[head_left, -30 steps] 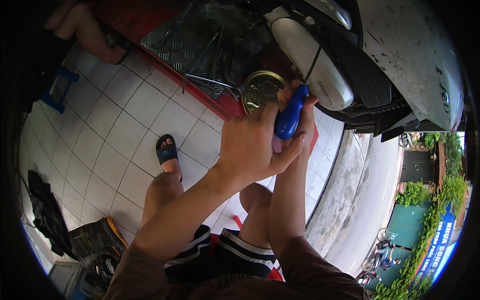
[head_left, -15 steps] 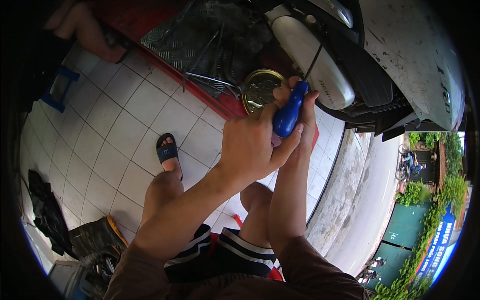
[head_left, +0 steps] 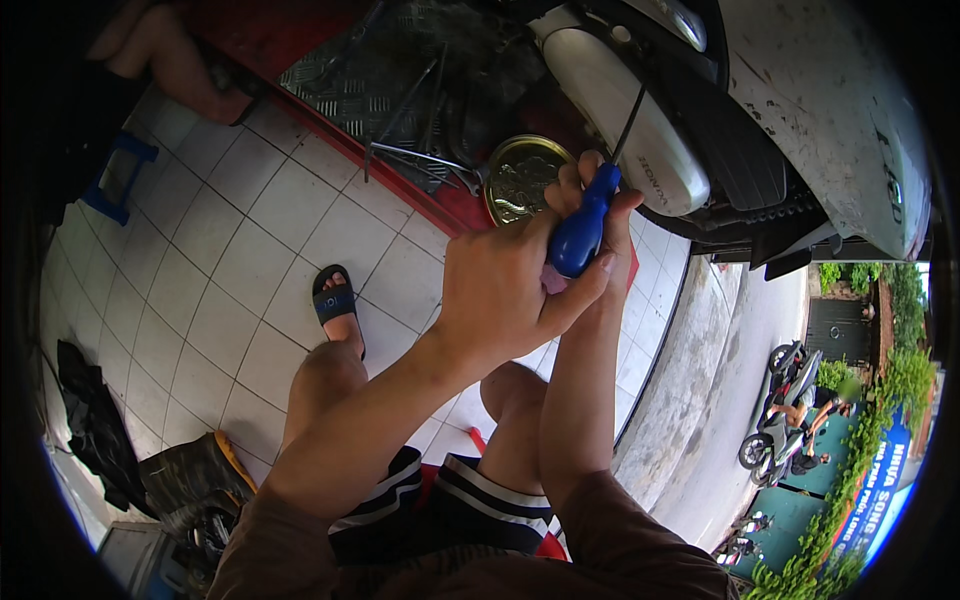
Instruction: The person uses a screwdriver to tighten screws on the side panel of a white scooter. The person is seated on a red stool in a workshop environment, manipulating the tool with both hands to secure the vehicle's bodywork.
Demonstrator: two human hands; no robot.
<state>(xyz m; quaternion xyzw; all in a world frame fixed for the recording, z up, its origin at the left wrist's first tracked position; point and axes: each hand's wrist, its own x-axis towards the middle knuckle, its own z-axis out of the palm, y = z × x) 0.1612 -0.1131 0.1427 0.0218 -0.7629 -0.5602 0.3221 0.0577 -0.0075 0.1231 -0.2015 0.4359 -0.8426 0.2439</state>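
A screwdriver with a blue handle (head_left: 578, 240) and a long thin dark shaft is held slanting up and away. My right hand (head_left: 617, 225) is closed around the handle's front part, fingers curled on its left side and thumb on its right. My left hand (head_left: 495, 285) grips the butt end from the left, its thumb lying along the underside. A small pinkish patch shows at the butt; I cannot make out what it is. In the picture, the shaft passes in front of the silver cover (head_left: 625, 125) of a motorbike; whether its tip touches anything is unclear.
A red-edged work platform (head_left: 390, 190) with treadplate carries several long metal tools (head_left: 425, 160) and a round gold-rimmed tin (head_left: 520, 180) of small parts. The bike's pale body panel (head_left: 825, 120) overhangs the right. Another person's leg (head_left: 185, 75) and a blue stool (head_left: 120, 178) are far left.
My hands and the screwdriver have barely shifted, with the handle turned very slightly. Out on the road, a motorbike with riders has come into view on the right.
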